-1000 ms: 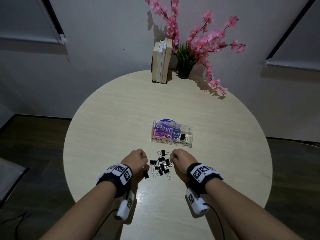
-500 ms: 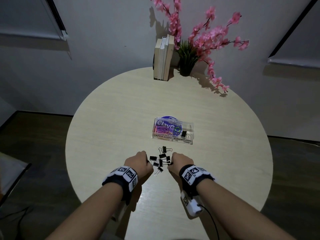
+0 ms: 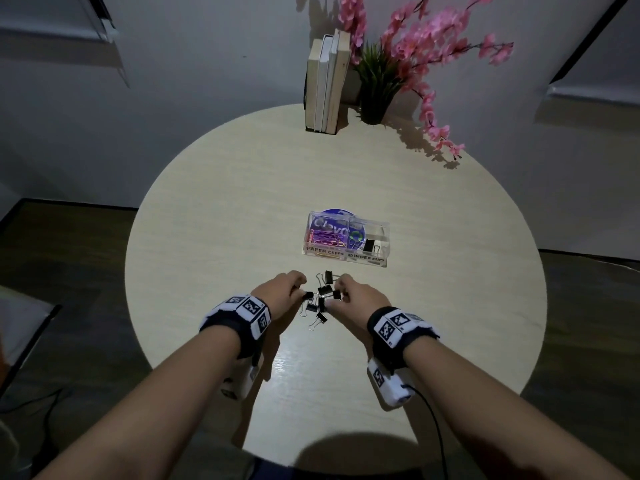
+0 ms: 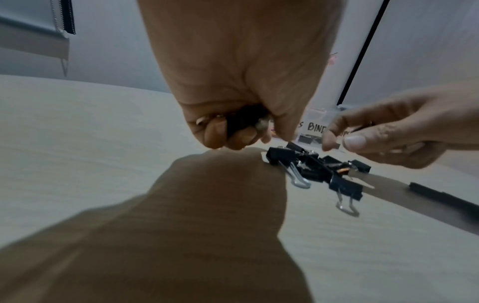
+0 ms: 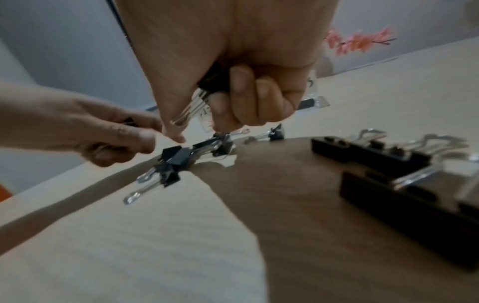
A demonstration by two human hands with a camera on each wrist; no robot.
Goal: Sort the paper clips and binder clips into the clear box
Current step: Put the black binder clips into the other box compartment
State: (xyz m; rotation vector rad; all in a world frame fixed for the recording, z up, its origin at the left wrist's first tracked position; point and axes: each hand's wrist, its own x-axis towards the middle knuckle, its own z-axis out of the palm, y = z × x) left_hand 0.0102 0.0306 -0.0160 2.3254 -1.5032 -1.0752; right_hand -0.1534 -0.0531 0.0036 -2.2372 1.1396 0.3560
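Several black binder clips (image 3: 320,299) lie in a small pile on the round table (image 3: 214,220), in front of the clear box (image 3: 346,216). The box's left compartment holds coloured paper clips (image 3: 327,239); its right one holds a binder clip (image 3: 370,245). My left hand (image 3: 300,289) is at the pile's left edge, fingers curled round binder clips (image 4: 243,121) in the palm. From the right, my right hand (image 3: 337,293) grips more binder clips (image 5: 212,88), with silver handles sticking out of the fist. Both hands' fingertips reach down to the pile (image 5: 176,162).
Upright books (image 3: 327,84) and a potted plant with pink blossoms (image 3: 377,81) stand at the table's far edge against the wall. Two binder clips (image 5: 376,151) lie close under my right wrist. Dark floor surrounds the table.
Both hands have closed in on the pile from either side and taken up clips. Fewer clips lie loose on the table than a second ago.
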